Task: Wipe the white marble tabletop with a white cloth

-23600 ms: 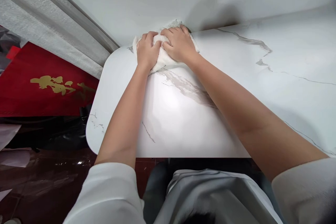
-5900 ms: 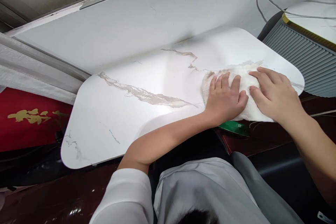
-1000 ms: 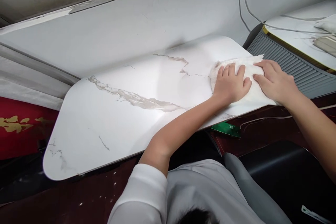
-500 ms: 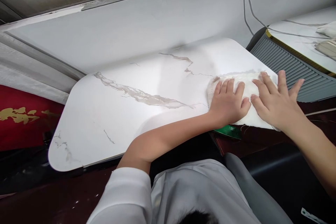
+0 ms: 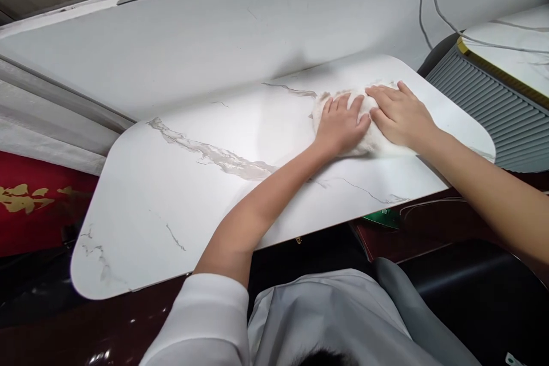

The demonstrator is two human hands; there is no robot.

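Observation:
A white cloth (image 5: 381,146) lies bunched on the far right half of a white marble-patterned tabletop (image 5: 141,200). My left hand (image 5: 341,126) presses on the cloth's left part, palm down with the fingers extended over it. On the right part, my right hand (image 5: 401,117) rests flat, fingers stretched out to the left and thumb side close to my left hand. Both hands are open, and they cover much of the cloth.
A pale wall panel (image 5: 193,40) rises along the table's back edge. At the right stand a ribbed grey cabinet (image 5: 489,108) and hanging cables (image 5: 435,0). A black seat (image 5: 463,291) is at lower right, and red fabric (image 5: 43,223) with gold marks at left.
Both hands and the cloth have moved left and away from me, from the table's near right edge farther onto the top. The view has shifted slightly.

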